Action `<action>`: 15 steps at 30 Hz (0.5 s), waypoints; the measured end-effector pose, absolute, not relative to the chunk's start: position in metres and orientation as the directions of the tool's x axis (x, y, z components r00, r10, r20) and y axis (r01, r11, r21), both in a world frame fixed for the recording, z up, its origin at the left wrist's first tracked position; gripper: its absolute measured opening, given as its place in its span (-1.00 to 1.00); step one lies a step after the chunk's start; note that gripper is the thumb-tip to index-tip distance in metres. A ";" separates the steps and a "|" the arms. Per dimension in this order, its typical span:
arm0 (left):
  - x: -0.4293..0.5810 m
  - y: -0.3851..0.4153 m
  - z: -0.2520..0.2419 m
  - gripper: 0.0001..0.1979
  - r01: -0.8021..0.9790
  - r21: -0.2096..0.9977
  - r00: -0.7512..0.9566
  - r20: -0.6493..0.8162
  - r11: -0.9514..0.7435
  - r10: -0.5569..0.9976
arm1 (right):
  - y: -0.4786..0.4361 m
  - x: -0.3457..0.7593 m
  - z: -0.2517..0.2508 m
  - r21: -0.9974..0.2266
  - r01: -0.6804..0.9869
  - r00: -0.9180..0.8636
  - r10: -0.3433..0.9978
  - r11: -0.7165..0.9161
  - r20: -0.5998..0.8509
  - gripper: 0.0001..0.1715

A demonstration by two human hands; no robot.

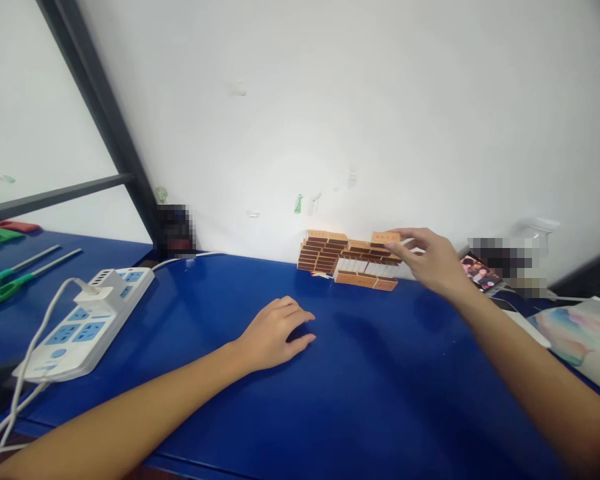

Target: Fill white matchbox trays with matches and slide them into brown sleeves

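Observation:
My right hand (424, 257) pinches a small orange matchbox (385, 237) between thumb and fingers, at the top of the right-hand pile. Whether that box rests on the pile or is just above it, I cannot tell. Stacked matchboxes (321, 252) with dark brown sides stand against the wall on the left of the group. On the right, more boxes (365, 280) lie below a row of pale upright pieces. A few loose matches (321, 274) lie at the foot of the left stack. My left hand (279, 333) rests on the blue table with fingers loosely spread, holding nothing.
At the left lies a white power strip (87, 327) with a plugged-in charger and cables. Green-handled screwdrivers (10, 287) are beyond it, past a black metal frame (105, 127). A phone (481, 272) with a lit screen and a pastel-coloured item (583, 337) are at the right.

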State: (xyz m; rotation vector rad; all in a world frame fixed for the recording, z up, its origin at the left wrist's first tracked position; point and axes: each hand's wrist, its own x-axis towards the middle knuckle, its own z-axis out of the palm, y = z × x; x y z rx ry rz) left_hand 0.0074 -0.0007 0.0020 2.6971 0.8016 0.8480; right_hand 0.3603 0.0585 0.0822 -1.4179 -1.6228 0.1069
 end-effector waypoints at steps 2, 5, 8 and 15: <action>0.007 -0.001 0.002 -0.73 0.436 0.347 0.687 0.468 -0.830 0.556 | 0.076 0.335 0.088 -0.526 0.754 0.030 0.780 0.393 0.625 -0.43; 0.006 0.000 0.002 -0.73 0.434 0.350 0.679 0.479 -0.830 0.557 | 0.104 0.304 0.091 -0.407 0.787 -0.066 0.719 0.463 0.692 -0.46; 0.004 0.001 0.003 -0.74 0.430 0.355 0.671 0.490 -0.830 0.557 | 0.123 0.289 0.085 -0.354 0.803 -0.094 0.689 0.480 0.719 -0.52; 0.003 0.004 0.001 -0.75 0.426 0.392 0.664 0.477 -0.815 0.576 | 0.126 0.286 0.064 -0.264 0.822 -0.160 0.650 0.504 0.743 -0.58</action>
